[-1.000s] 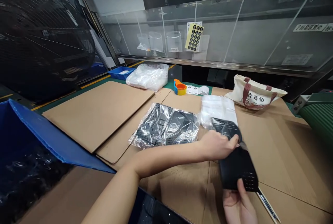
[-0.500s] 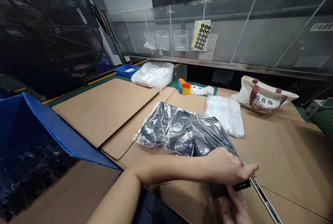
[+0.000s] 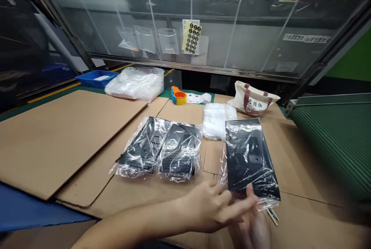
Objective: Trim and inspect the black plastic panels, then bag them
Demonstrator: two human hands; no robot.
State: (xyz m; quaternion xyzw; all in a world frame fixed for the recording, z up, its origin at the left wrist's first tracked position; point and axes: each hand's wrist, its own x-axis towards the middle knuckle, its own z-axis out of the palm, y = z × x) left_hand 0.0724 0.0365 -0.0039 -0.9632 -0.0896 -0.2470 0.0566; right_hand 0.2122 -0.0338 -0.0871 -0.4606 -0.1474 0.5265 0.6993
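A flat black panel (image 3: 249, 156) in a clear plastic bag is tilted up over the table's right half. My right hand (image 3: 256, 227) grips its near end from below, with the thumb over the front edge; part of this hand is hidden behind my left. At the bag's lower left corner is my left hand (image 3: 213, 208), its fingers curled against the plastic and the index finger stretched across the near edge. To the left, two more bagged black parts lie side by side: one bagged part (image 3: 146, 144) and another bagged part (image 3: 179, 148).
Cardboard sheets (image 3: 66, 129) cover the table. Behind are a stack of clear bags (image 3: 218, 119), a tape dispenser (image 3: 179, 96), a large plastic bundle (image 3: 136, 83), a blue tray (image 3: 97, 81) and a cloth bag (image 3: 252, 100). A green conveyor belt (image 3: 336, 133) runs along the right.
The view has turned right. The bagged panel has moved right, away from the other two, and its broad face now shows. My left hand has shifted to its lower left corner.
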